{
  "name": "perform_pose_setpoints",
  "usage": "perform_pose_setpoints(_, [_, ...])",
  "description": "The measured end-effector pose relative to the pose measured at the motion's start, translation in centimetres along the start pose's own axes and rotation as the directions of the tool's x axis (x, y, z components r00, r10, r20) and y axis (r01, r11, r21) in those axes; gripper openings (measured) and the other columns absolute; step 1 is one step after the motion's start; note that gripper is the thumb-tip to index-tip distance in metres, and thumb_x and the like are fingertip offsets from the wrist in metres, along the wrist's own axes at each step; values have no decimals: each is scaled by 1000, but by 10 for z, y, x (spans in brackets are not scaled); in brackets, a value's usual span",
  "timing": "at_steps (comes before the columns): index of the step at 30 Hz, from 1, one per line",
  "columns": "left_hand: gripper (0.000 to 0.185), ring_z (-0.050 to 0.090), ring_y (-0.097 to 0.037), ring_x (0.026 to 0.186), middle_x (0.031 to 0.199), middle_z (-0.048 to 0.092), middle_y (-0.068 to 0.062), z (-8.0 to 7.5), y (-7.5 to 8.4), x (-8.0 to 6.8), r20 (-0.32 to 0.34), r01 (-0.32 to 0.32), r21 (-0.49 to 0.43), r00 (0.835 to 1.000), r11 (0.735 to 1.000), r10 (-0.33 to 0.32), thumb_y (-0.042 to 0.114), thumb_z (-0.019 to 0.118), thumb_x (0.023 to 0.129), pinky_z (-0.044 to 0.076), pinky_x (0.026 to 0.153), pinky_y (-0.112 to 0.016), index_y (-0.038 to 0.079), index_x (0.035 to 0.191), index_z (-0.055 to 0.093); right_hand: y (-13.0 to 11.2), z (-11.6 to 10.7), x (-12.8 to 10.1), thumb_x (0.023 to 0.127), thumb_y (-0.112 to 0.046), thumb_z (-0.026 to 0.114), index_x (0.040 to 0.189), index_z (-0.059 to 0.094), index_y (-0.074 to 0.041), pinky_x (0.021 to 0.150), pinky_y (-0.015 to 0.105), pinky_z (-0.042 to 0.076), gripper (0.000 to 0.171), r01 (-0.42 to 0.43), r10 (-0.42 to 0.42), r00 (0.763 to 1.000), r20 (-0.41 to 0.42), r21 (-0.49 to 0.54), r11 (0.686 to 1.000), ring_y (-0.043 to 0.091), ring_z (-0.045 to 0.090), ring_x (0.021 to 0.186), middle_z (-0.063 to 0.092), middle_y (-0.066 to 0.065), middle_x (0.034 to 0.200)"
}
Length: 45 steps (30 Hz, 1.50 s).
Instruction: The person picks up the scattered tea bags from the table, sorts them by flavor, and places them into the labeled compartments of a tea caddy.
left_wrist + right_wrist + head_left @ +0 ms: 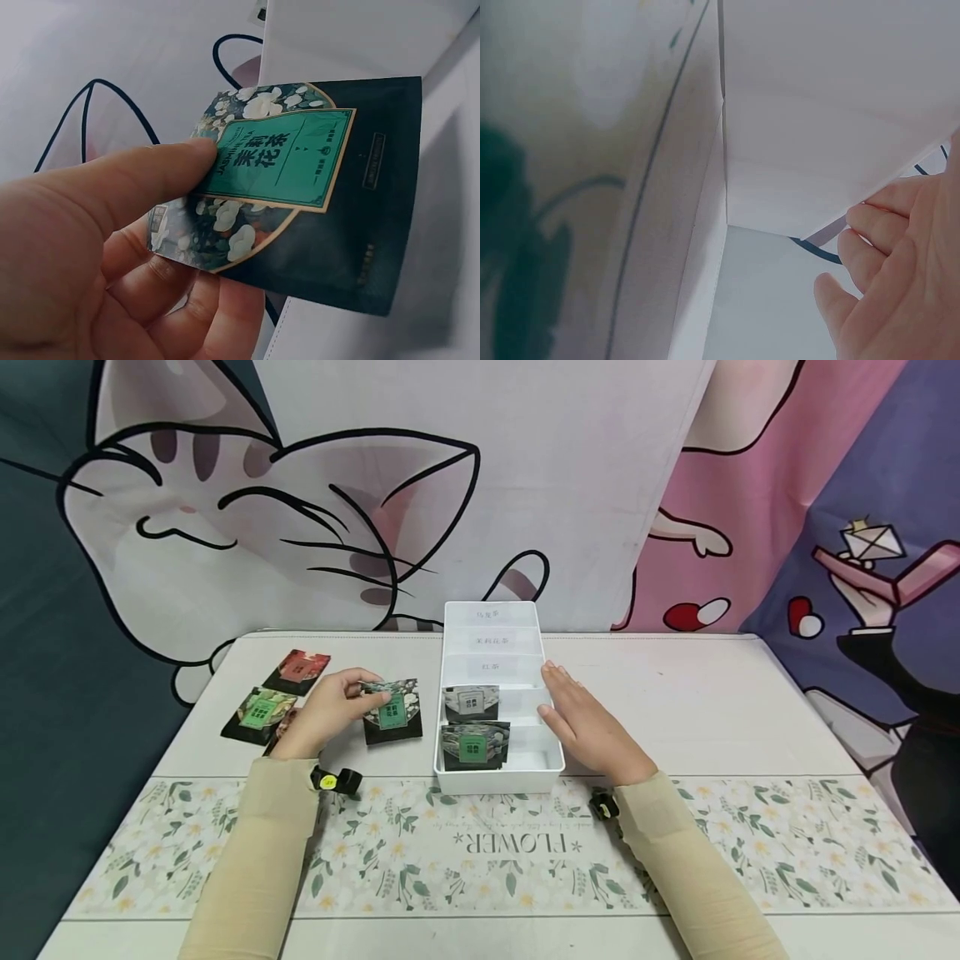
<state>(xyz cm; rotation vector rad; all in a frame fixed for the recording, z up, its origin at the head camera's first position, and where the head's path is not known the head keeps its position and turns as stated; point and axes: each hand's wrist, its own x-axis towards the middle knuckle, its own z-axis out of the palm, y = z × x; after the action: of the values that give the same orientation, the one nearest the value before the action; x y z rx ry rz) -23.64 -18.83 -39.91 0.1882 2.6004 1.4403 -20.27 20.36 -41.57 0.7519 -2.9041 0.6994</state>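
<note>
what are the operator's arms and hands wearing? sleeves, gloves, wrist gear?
Both hands are bare: no gloves, no rings showing. Left hand and right hand each come out of a long, close-fitting beige sleeve that ends at the wrist. A small black device sits at each wrist: the left wrist unit carries a round yellow marking, the right wrist unit is plain black.

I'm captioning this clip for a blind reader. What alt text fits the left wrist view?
A left hand pinches a dark green jasmine tea sachet by its corner, thumb on top and fingers beneath. The sachet has white flowers and a green label, and is held before a white box and a pale backdrop with black lines.
</note>
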Motion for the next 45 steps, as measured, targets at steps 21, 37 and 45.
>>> perform_pose_setpoints(21, [32,42,-14,67,80,57,-3,5,8,4,-77,-96,-1,992,995,96,24,71,97,38,60,-28,3,121,67,0,-1,0,111,-36,36,160,16,1,124,49,14,65,11,-11,1000,-14,0,1000,30,12,155,17,17,167])
perform_pose_setpoints(37, [30,44,-19,75,88,58,-7,-1,27,16,-117,-153,47,981,987,158,25,69,99,39,65,-31,5,121,68,-4,0,-3,111,-37,37,161,16,-2,124,50,13,65,-17,17,1000,-8,-15,1000,30,14,155,16,12,168])
perform_pose_setpoints(45, [33,45,-23,80,97,59,-10,-8,38,21,-131,-147,103,978,984,159,27,68,100,39,70,-35,6,124,67,-2,1,-3,111,-39,36,161,18,-3,123,55,16,64,-13,12,1000,-15,-49,999,30,15,155,18,11,168])
